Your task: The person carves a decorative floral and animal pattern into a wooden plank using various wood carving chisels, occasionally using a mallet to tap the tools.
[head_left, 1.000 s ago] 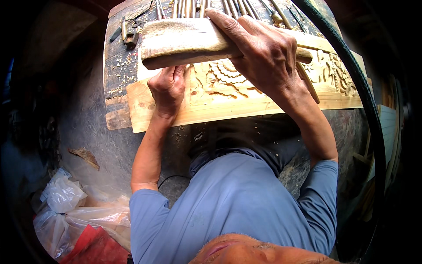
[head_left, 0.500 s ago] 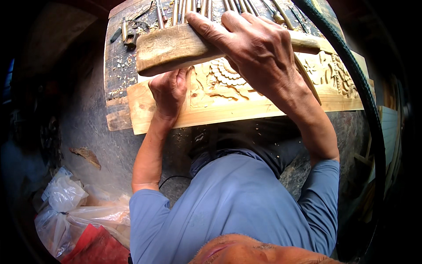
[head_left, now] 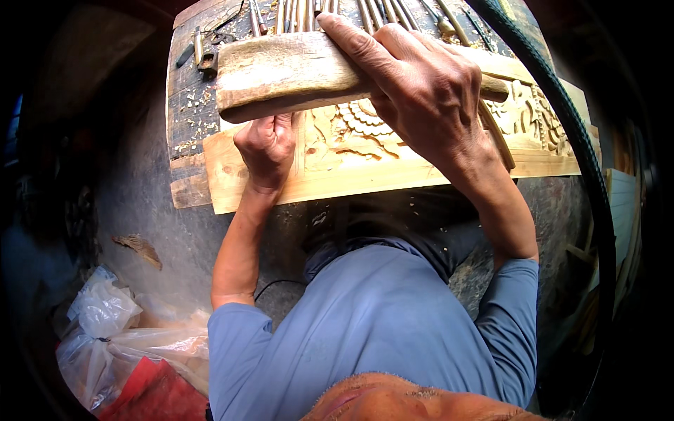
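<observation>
Head view. The right hand (head_left: 421,91), entering from 4 o'clock, is closed around the middle of a thick wooden mallet (head_left: 295,74), a rough, pale club lying nearly level across the upper centre of the picture; its fingers wrap over the top and point toward 11 o'clock. The mallet hangs above the carved wooden panel (head_left: 393,158), which stretches from 9 o'clock to 3 o'clock of the picture's upper half and bears relief ornament of scrolls and fan shapes. The left hand (head_left: 267,147) is clenched in a fist on the panel's left part, directly beneath the mallet's thick end; what it grips is hidden by the fingers and the mallet, so its contents cannot be told. The panel lies on a dark workbench (head_left: 184,105) strewn with pale wood chips. A row of chisels (head_left: 379,12) lies side by side at 12 o'clock, beyond the mallet. A black hose (head_left: 569,126) curves down the right side from 1 o'clock. At 7 o'clock on the floor sits a clear plastic bag (head_left: 105,330), crumpled, with something red (head_left: 151,393) showing at its lower edge.
</observation>
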{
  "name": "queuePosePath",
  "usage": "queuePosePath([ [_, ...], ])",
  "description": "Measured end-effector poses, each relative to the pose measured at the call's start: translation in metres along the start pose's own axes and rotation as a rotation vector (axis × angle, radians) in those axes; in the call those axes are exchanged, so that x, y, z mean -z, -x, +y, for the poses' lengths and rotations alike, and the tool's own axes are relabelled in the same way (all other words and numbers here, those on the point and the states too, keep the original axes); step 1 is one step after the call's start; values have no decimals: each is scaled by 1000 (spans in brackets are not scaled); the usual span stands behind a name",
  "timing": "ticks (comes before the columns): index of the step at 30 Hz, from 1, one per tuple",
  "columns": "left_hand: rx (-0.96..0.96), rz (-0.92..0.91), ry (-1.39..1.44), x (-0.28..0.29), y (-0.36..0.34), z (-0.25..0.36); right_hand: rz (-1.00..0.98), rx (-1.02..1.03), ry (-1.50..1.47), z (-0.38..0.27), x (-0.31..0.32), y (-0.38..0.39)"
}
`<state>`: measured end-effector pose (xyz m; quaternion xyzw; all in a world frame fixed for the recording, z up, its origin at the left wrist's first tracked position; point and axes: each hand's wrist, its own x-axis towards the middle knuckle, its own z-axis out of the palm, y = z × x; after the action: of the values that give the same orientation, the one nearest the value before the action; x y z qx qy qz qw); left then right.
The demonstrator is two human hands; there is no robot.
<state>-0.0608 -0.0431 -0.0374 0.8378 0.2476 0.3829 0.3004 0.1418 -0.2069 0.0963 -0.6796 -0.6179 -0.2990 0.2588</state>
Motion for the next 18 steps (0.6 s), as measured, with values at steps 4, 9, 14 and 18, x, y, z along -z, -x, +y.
queuePosePath([
  [4,-42,-15,-25,-1,1,-6,6,29,49,3,-7,4],
  [9,-126,-3,-73,-3,-1,-5,-2,6,12,0,-11,7],
  [14,-143,-6,-72,0,-2,-1,-44,-35,-27,-5,-7,4],
  [18,-158,-2,-73,0,-4,1,-29,-48,-58,-8,-9,3],
])
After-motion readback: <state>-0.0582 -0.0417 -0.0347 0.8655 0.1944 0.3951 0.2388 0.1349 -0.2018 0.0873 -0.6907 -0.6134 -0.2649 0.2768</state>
